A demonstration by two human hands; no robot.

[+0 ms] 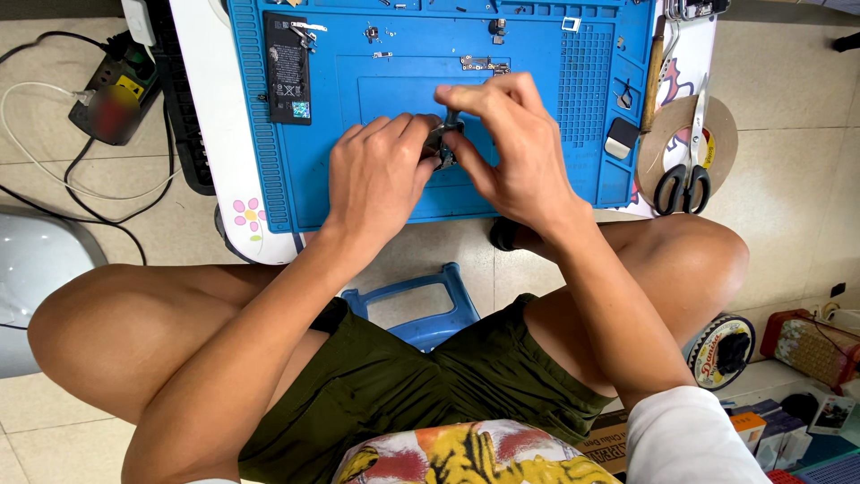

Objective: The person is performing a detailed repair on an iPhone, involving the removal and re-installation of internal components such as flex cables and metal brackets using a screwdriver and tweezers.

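- We see the left hand (376, 175) curled, its fingers pinching one side of a small dark metal part (443, 143).
- The right hand (515, 148) is closed on the same part from above, thumb and fingertips gripping it; the two hands touch around it.
- The part is held just over the middle of a blue work mat (322, 193); what kind of part it is, we cannot tell.
- We count one black flat battery (288, 68) on the mat's left side, one pair of black-handled scissors (688, 166) lying on one roll of brown tape (688, 134) at the right, and several tiny metal pieces (484, 63) scattered along the mat's top.
- The mat lies on a small white table (210, 108) over a pale tiled floor (788, 108).
- One blue stool (421, 309) shows between the person's knees, and one power strip (116, 94) with cables lies on the floor at left.
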